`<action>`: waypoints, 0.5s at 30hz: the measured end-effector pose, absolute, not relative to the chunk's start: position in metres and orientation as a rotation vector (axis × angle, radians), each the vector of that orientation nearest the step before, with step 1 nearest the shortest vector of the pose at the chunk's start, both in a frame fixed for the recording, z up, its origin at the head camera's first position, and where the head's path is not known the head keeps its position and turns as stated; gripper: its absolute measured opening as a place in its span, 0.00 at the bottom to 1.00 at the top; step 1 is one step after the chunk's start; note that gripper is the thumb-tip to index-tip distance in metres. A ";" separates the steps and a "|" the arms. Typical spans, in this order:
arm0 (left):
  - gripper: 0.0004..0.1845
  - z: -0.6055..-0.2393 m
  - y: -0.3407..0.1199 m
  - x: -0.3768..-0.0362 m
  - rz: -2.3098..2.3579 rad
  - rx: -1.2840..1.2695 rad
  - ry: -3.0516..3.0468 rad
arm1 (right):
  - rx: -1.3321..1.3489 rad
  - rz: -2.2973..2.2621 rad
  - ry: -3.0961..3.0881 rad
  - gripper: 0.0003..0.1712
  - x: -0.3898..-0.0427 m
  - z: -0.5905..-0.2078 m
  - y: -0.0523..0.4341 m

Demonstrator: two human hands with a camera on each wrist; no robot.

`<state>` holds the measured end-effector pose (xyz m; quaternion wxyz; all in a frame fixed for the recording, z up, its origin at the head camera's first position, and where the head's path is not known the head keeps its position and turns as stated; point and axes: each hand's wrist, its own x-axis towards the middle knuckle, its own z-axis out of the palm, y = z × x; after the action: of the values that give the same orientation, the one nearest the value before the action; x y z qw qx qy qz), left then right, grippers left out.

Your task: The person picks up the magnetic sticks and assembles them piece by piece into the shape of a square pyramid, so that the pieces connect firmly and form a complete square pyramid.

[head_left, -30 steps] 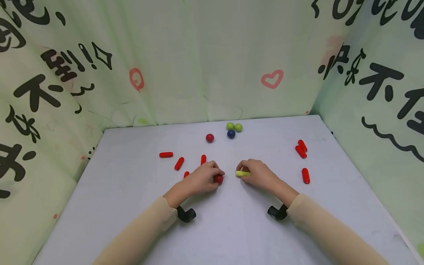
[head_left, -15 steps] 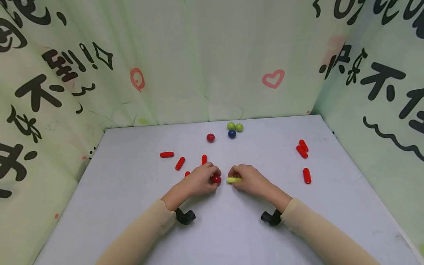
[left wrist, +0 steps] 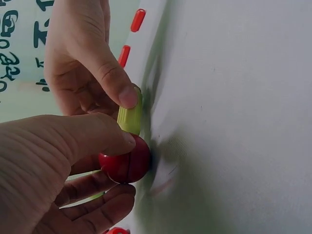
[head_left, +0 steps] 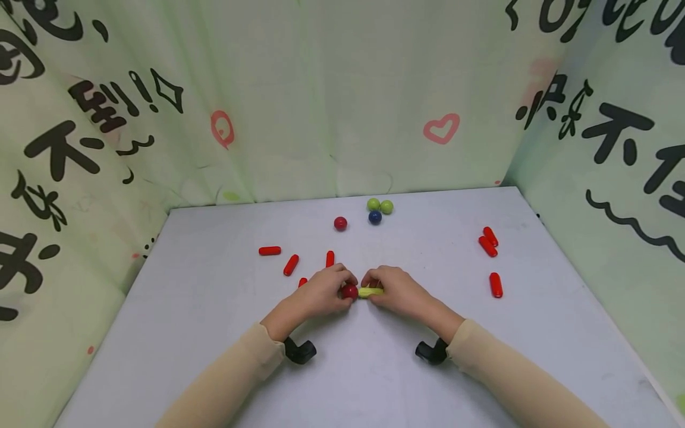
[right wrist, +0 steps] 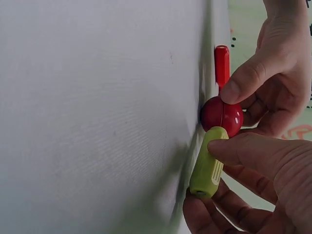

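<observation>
Thumb and fingers of my left hand (head_left: 320, 292) pinch a glossy red ball (head_left: 349, 292) with a seam round its middle, low over the white table. Facing it, my right hand (head_left: 397, 289) pinches a short yellow-green rod (head_left: 369, 292) with ridged sides. The rod's end meets the red ball between the two hands. In the left wrist view the rod (left wrist: 130, 117) lines up with the ball (left wrist: 126, 163), the left thumb on the ball. The right wrist view shows the rod (right wrist: 206, 165) tilted slightly, its near end past the right thumb.
Several red rods (head_left: 270, 251) lie left of centre, one partly hidden behind the left hand. Three more red rods (head_left: 496, 285) lie at the right. Farther back are another red ball (head_left: 340, 223), a blue ball (head_left: 375, 217) and two green balls (head_left: 373, 204). Printed curtains surround the table (head_left: 214, 356).
My right hand has brought the yellow-green rod leftward until its end meets the red ball. My left hand moved slightly left at first, then stayed put, still pinching the ball.
</observation>
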<state>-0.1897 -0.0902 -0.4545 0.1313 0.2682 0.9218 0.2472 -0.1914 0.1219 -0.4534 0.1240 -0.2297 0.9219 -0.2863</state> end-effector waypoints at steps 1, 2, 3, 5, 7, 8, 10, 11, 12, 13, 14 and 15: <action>0.17 -0.455 -0.090 -0.190 0.719 0.780 2.676 | -0.674 -0.831 2.692 0.12 -0.191 -0.454 0.122; 0.17 -0.455 -0.090 -0.190 0.720 0.780 2.676 | -0.668 -0.830 2.692 0.12 -0.191 -0.454 0.122; 0.17 -0.455 -0.090 -0.190 0.723 0.781 2.676 | -0.663 -0.827 2.694 0.12 -0.191 -0.454 0.123; 0.17 -0.456 -0.089 -0.190 0.727 0.779 2.676 | -0.644 -0.820 2.698 0.11 -0.192 -0.454 0.124; 0.17 -0.456 -0.089 -0.191 0.727 0.779 2.677 | -0.628 -0.823 2.697 0.11 -0.195 -0.454 0.127; 0.17 -0.456 -0.089 -0.191 0.725 0.777 2.677 | -0.620 -0.827 2.693 0.11 -0.197 -0.453 0.128; 0.17 -0.456 -0.089 -0.191 0.715 0.764 2.678 | -0.619 -0.840 2.686 0.13 -0.204 -0.452 0.132; 0.17 -0.456 -0.089 -0.191 0.711 0.756 2.677 | -0.620 -0.849 2.680 0.14 -0.208 -0.451 0.134; 0.17 -0.456 -0.089 -0.191 0.704 0.747 2.678 | -0.626 -0.850 2.679 0.16 -0.214 -0.451 0.136; 0.18 -0.456 -0.089 -0.191 0.697 0.739 2.677 | -0.629 -0.847 2.679 0.18 -0.220 -0.450 0.138; 0.18 -0.456 -0.089 -0.191 0.690 0.735 2.678 | -0.630 -0.844 2.682 0.20 -0.227 -0.451 0.140; 0.18 -0.456 -0.088 -0.191 0.687 0.731 2.678 | -0.625 -0.836 2.689 0.22 -0.234 -0.451 0.142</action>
<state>-0.1909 -0.0884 -0.4560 0.1404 0.2532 0.9271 0.2379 -0.2337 0.1422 -0.4510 0.1283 -0.2149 0.9245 -0.2875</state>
